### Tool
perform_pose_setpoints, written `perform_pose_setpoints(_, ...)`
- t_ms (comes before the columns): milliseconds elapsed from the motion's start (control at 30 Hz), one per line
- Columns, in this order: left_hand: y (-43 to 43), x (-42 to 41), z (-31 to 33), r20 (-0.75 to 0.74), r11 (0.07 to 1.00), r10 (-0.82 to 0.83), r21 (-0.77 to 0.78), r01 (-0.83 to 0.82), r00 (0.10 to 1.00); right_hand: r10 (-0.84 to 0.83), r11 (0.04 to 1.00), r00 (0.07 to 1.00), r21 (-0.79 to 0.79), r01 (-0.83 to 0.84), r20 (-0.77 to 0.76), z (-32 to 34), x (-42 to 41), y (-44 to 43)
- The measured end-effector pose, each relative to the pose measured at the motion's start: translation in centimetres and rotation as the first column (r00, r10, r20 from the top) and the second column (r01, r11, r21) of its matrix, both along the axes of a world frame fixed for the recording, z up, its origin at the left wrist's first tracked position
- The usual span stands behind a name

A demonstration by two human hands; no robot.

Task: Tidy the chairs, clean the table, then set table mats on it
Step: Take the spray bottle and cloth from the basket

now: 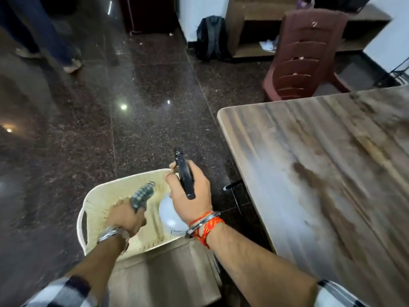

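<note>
Over the dark speckled stone floor [141,120], low in the view, sits one cream perforated plastic basket [97,209] with a handle slot, resting on one beige box-like stand [163,275]. One left hand [126,218] reaches down into that basket, wrist bent, a metal watch at the wrist, fingers [138,212] wrapped tight around one grey bundled cloth [142,194] that pokes up out of the fist — blurred, so its make is hard to tell. Next across, one right hand [190,191] hovers above the basket's right edge, palm turned down, red-orange threads and a metal bangle at the wrist, fingers curled round the black trigger head of one white-bodied spray bottle [171,214]; the nozzle points away from the person. Both forearms are bare, checked sleeves rolled back. To the right, one streaky wood-grain counter [321,173], bare on the part in view, no mats on it. Beyond its far edge stands one maroon slatted plastic chair [307,56], just beside the counter, its back to the camera.
</note>
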State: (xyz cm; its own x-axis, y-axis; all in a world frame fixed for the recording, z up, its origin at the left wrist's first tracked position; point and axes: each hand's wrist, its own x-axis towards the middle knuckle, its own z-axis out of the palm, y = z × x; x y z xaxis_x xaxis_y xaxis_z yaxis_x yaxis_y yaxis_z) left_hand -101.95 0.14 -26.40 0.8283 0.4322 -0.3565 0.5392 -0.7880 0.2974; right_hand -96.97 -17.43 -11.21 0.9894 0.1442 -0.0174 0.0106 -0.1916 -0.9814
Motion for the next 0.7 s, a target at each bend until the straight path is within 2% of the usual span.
perform_pose_setpoints(67,0.3,-0.1,2.4,0.136,0.989,0.106,-0.113,-0.091,0.985,-0.024,0.998,0.999,0.048,0.026,-0.038,2.5,0.1,-1.7)
perform_pose_setpoints(200,-2.2,1.8,8.5,0.225,0.977,0.206,-0.109,-0.185,0.952,-0.098,0.992,0.993,0.070,0.103,-0.071,7.2,0.2,-7.1)
perform_pose_setpoints(267,-4.9,3.1,11.8,0.279,0.944,0.235,-0.292,-0.151,0.931,-0.142,0.990,0.984,-0.012,0.142,-0.110,8.9,0.5,-11.4)
perform_pose_setpoints(333,-7.8,4.9,14.4,0.256,0.784,0.412,-0.588,-0.198,0.874,-0.188,0.966,0.975,-0.202,0.162,-0.117,10.1,0.9,-16.1)
perform_pose_setpoints(400,-9.7,7.0,13.1,0.135,0.592,0.564,-0.754,-0.285,0.815,-0.238,0.923,0.961,-0.342,0.179,-0.138,10.6,1.6,-20.5)
perform_pose_setpoints(433,-11.3,7.9,13.4,0.057,0.501,0.584,-0.810,-0.305,0.810,-0.252,0.906,0.954,-0.385,0.175,-0.160,10.6,2.1,-22.2)
perform_pose_setpoints(467,-13.4,8.0,15.1,0.016,0.469,0.568,-0.828,-0.307,0.823,-0.259,0.888,0.949,-0.430,0.162,-0.178,10.5,2.5,-23.8)
perform_pose_setpoints(533,-18.5,7.9,19.5,-0.080,0.321,0.549,-0.899,-0.299,0.832,-0.255,0.853,0.946,-0.508,0.122,-0.202,10.2,3.2,-26.5)
perform_pose_setpoints(600,-22.5,8.3,21.0,-0.105,0.211,0.573,-0.939,-0.271,0.813,-0.226,0.827,0.947,-0.559,0.063,-0.227,10.1,3.8,-28.1)
perform_pose_setpoints(633,-24.3,8.8,20.7,-0.060,0.234,0.595,-0.941,-0.244,0.801,-0.216,0.825,0.944,-0.564,0.041,-0.247,10.2,4.1,-28.9)
perform_pose_setpoints(700,-26.5,9.9,18.6,0.052,0.365,0.612,-0.904,-0.224,0.789,-0.204,0.836,0.935,-0.549,0.013,-0.289,10.1,4.7,-30.6)
